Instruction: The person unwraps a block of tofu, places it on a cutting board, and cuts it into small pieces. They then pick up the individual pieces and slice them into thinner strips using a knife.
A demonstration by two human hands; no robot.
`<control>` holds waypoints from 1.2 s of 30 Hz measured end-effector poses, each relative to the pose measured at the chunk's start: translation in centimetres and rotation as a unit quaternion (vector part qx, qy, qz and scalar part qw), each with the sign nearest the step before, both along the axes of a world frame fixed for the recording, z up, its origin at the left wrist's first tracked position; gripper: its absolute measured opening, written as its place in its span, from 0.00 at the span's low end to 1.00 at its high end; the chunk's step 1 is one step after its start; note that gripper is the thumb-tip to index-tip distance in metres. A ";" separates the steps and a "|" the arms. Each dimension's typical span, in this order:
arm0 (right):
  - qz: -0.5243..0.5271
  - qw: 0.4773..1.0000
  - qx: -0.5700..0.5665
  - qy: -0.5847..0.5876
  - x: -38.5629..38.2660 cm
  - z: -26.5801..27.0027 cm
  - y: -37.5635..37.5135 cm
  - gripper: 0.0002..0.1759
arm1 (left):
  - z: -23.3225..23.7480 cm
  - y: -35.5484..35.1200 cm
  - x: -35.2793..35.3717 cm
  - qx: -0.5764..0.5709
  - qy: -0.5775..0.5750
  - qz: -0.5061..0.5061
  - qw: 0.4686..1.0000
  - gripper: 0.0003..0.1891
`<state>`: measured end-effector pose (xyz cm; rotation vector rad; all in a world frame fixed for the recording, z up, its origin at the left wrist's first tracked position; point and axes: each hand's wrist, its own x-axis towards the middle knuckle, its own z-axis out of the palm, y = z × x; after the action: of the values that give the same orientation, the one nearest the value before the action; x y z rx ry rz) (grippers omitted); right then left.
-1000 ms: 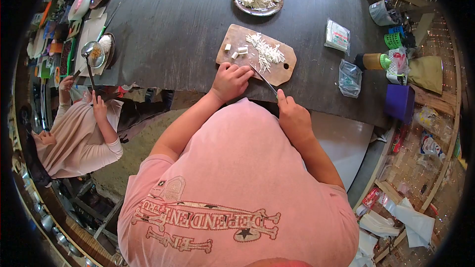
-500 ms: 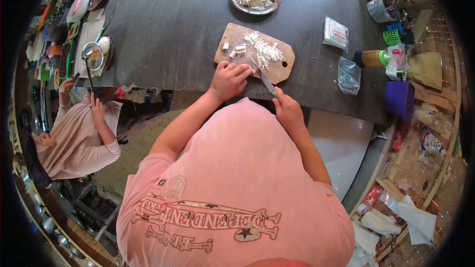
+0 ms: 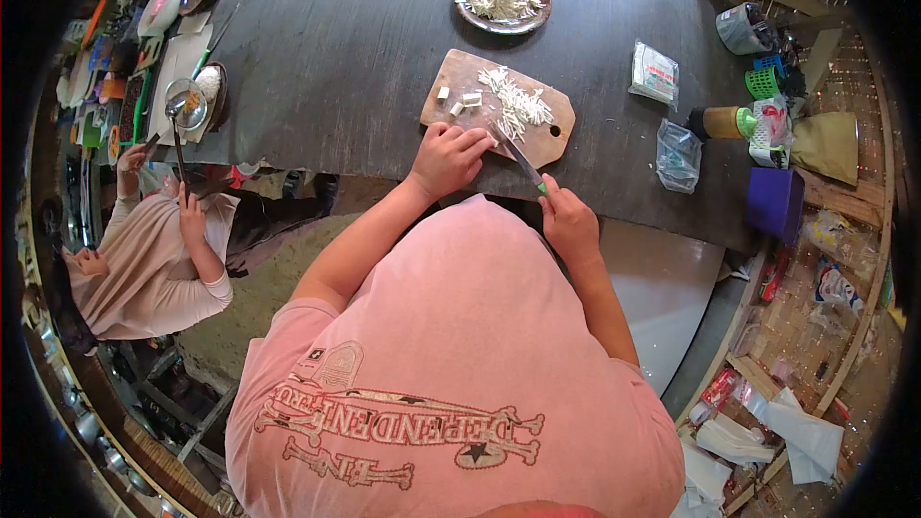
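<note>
A wooden cutting board [image 3: 451,72] lies near the table's front edge. On it are several small white blocks [image 3: 456,108] and a heap of thin white strips [image 3: 518,104]. My left hand [image 3: 449,161] is at the board's near edge with fingers bent and pressed together over a white piece, mostly hidden under the fingertips. My right hand [image 3: 569,219] grips the green handle of a knife [image 3: 523,163]. The blade points away from me and rests at the board's near edge, beside my left fingertips. Beyond the board sits a brown plate [image 3: 464,13] piled with white strips.
Right on the dark table [image 3: 326,67] are a packet [image 3: 655,73], a plastic bag [image 3: 678,155], a green-lidded jar [image 3: 721,123] and a purple box [image 3: 773,201]. At left, another person [image 3: 163,249] holds a ladle [image 3: 179,149] over a bowl.
The board, plate and other table items sit slightly further right and lower in view. My right hand and the knife have shifted a little right and toward me. My left hand stays at the board.
</note>
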<state>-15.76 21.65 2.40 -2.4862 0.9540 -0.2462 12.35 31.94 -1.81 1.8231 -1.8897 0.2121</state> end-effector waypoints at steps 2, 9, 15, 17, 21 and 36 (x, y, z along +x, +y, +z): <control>-0.006 1.000 -0.010 0.009 -0.2 -0.4 -0.2 0.25 | -0.2 0.1 -0.1 0.003 0.002 0.000 1.000 0.18; -0.022 0.998 -0.011 -0.055 -0.1 1.1 -1.5 0.26 | -0.5 0.0 0.1 0.000 -0.001 -0.002 1.000 0.17; -0.012 0.999 -0.043 -0.006 0.5 0.6 -0.9 0.26 | -0.6 -0.1 0.1 0.000 0.002 -0.002 1.000 0.17; -0.012 0.998 -0.053 0.020 0.7 0.3 -0.6 0.26 | -0.5 -0.1 0.1 -0.001 0.002 -0.002 1.000 0.18; -0.014 0.996 -0.065 0.051 0.9 0.4 -0.6 0.25 | -0.7 -0.1 0.1 -0.003 0.004 -0.001 1.000 0.18; 0.020 1.000 -0.008 0.020 0.3 1.3 0.5 0.25 | -0.6 0.1 0.2 -0.003 0.012 -0.002 1.000 0.20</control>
<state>-15.45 22.15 3.69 -2.5318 0.9214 -0.1924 12.51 31.99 -2.42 1.8098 -1.8749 0.1944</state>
